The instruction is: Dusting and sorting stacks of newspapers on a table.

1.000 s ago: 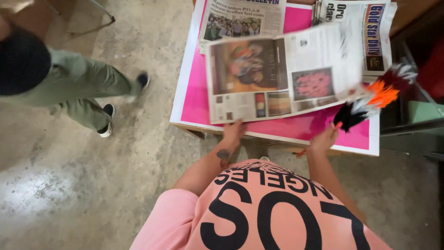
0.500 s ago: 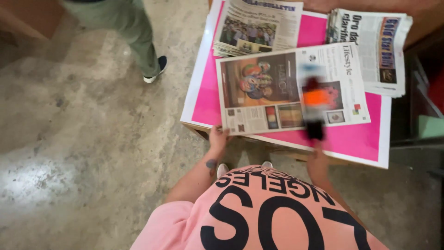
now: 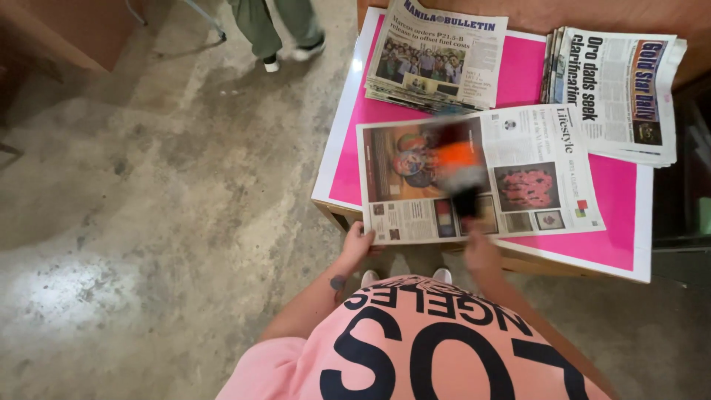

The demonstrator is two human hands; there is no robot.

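Note:
An open newspaper (image 3: 541, 185) lies flat on a pink-topped table (image 3: 622, 237). My left hand (image 3: 358, 241) pinches the paper's near left corner at the table's front edge. My right hand (image 3: 480, 250) grips the dark handle of a feather duster (image 3: 453, 163) with orange and black feathers. The duster is blurred and stands over the middle of the newspaper. My pink shirt fills the bottom of the view, with my white shoes just showing under the table edge.
Two stacks of folded newspapers lie at the back of the table, one in the middle (image 3: 437, 59) and one on the right (image 3: 615, 96). Another person's legs (image 3: 280, 30) stand on the concrete floor (image 3: 163, 222) at top. Brown wooden furniture (image 3: 52, 30) sits top left.
The duster has swept from the table's right side leftward to over the newspaper's middle. The other person has walked off toward the top. My left hand stays at the paper's corner.

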